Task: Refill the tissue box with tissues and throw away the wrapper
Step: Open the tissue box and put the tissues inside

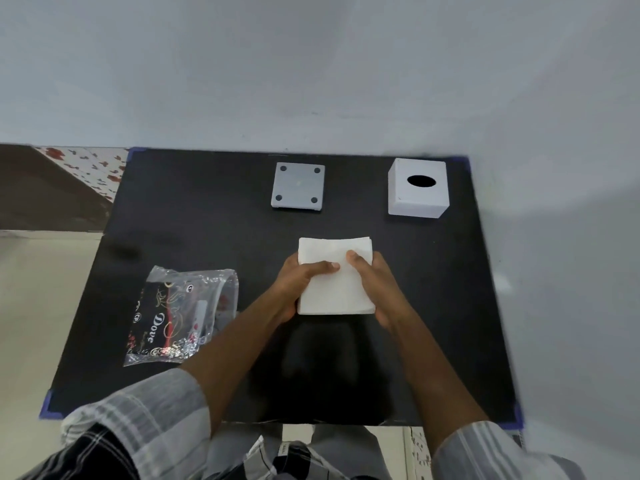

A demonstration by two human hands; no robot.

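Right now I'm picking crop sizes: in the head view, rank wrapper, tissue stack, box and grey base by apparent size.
1. Wrapper, though nearer the camera.
2. Tissue stack, partly hidden by both hands.
3. Box.
4. Grey base, close to the box, so that order is unsure.

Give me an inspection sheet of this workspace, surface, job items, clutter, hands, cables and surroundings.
Surface: black mat with blue taped corners.
Job's things: tissue stack held mid-mat; white tissue box far right, oval slot up; grey base plate, four round pads up, apart from box; empty wrapper left.
Clutter: nothing seen.
Grips: left hand and right hand both clasp the stack.
Cables: nothing seen.
Surroundings: pale wall; patterned tiles far left.
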